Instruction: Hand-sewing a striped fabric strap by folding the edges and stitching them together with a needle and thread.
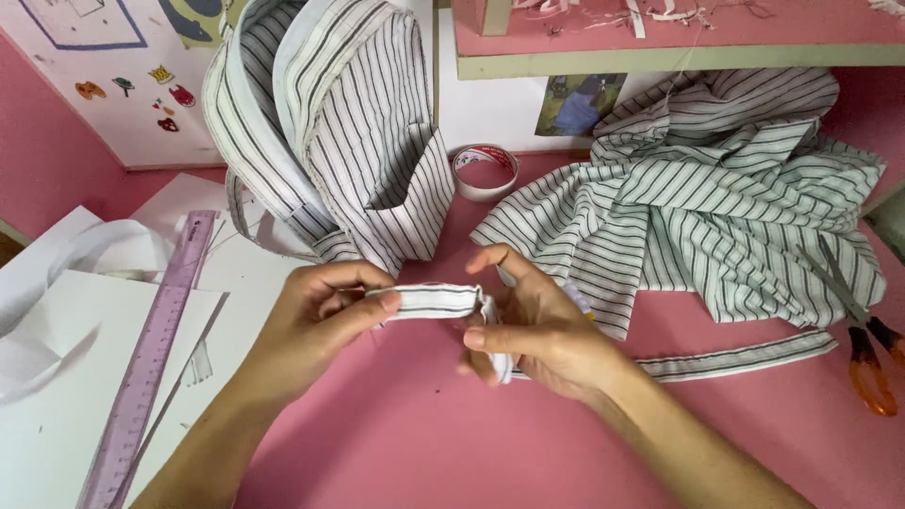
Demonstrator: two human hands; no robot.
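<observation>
Striped fabric strip (429, 302) held level over pink table (396, 443), long axis running L–R btwn both hands. Left hand (316, 320) pinched shut on its left end; right hand (533, 330) closed round right end, tail trailing right toward scissors (863, 353). Hands about equally near.

The bench (452, 452) is pink all over. The folded fabric strip (429, 302) between the left hand (316, 325) and the right hand (542, 330) is white with thin dark stripes. The same stripe pattern covers the fabric heap (726, 207) toward the right edge and the hanging garment (330, 113) at the far edge. The ruler (151, 358) near the left edge is translucent purple, lying on white paper sheets (47, 424). The scissors (863, 349) at the right edge have orange handles. The tape roll (485, 172) is white with red inside.
</observation>
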